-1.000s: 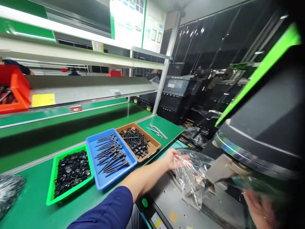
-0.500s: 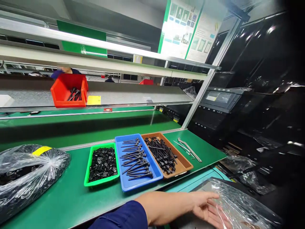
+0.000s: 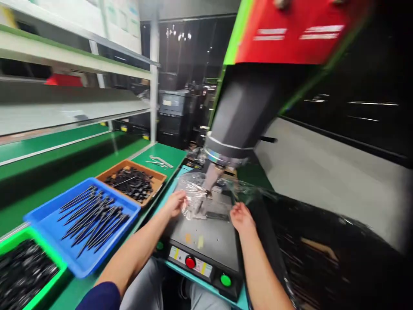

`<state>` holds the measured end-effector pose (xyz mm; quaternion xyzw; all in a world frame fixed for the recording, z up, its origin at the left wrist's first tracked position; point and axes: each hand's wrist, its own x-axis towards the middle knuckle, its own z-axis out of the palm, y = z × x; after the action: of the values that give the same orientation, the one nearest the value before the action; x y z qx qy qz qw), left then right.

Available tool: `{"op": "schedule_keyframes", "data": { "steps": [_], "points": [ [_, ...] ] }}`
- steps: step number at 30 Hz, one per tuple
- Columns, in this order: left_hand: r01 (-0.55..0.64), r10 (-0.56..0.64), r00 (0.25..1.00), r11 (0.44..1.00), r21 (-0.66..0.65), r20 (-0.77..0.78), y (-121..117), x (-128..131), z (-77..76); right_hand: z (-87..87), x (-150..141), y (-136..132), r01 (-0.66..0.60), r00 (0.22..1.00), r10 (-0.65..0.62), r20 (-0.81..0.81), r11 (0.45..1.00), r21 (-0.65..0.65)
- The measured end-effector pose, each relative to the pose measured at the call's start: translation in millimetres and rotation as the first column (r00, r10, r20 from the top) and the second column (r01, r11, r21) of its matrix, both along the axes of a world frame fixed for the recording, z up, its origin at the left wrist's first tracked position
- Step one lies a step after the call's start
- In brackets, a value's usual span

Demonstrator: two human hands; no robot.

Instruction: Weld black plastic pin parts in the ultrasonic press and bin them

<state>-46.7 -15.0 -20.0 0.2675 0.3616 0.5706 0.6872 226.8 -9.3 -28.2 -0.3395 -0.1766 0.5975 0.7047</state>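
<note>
Clear plastic sheeting (image 3: 192, 193) hangs around the metal horn (image 3: 213, 175) of a press-like machine, above its grey base plate (image 3: 206, 239). My left hand (image 3: 177, 203) has its fingers curled on the sheeting's left edge. On the other side of the horn, my right hand (image 3: 241, 216) is closed at the fingertips on the sheeting's right part; motion blur softens the exact grip. A dark fixture block (image 3: 217, 216) sits on the plate between my hands.
Left stand a blue tray (image 3: 82, 270) of black screw-like parts, a brown tray (image 3: 157, 173) and a green tray (image 3: 64, 266). Tools (image 3: 160, 162) lie behind. A red button (image 3: 190, 261) and green button (image 3: 225, 280) front the machine. Black plastic (image 3: 309, 258) spreads right.
The view has swung right, from the trays and shelf to the machine. My left hand, spread at the sheeting before, is now curled on it. My right hand is back in view.
</note>
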Motion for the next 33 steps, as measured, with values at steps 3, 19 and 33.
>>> {"op": "schedule_keyframes", "data": {
  "steps": [3, 19, 33],
  "points": [
    [-0.067, 0.067, 0.998, 0.998, 0.012, -0.021, 11.4, 1.4, -2.3, -3.7, 16.9, -3.6, 0.136, 0.989, -0.137, -0.050, 0.990, -0.019],
    [-0.192, 0.207, 0.971, 0.974, 0.123, -0.124, 0.9, -2.5, -22.0, -28.7, -5.4, -27.5, 0.092, 0.994, -0.096, -0.046, 0.992, -0.083],
    [-0.189, 0.206, 0.965, 0.976, 0.112, -0.164, -4.6, -4.0, -41.8, -49.7, -7.2, -26.0, 0.110, 0.994, -0.113, -0.010, 0.982, -0.156]
  ]
}}
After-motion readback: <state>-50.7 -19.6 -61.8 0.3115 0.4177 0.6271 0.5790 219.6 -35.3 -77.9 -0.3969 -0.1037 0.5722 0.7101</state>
